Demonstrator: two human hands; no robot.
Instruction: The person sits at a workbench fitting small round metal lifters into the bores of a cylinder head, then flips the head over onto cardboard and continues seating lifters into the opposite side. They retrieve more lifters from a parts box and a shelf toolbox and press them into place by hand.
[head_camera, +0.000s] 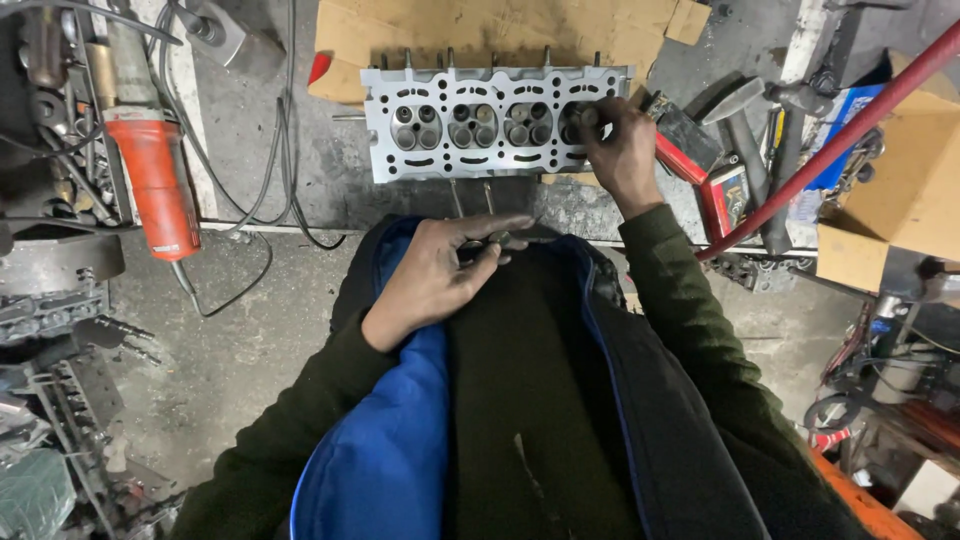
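A grey metal cylinder head (480, 160) lies on a concrete ledge, its valve pockets facing up. My right hand (618, 150) reaches to its rightmost chamber, with the fingers pinched on a small valve there. My left hand (440, 270) rests against my dark and blue jacket. It holds several thin valve stems (480, 205) that stick out toward the head.
Flat cardboard (500, 35) lies behind the head. An orange power tool (155, 180) with cables lies at left. A red pipe (830, 140), a red tool case (705, 175), a hammer (745, 125) and a cardboard box (905, 190) sit at right. Metal parts crowd the left edge.
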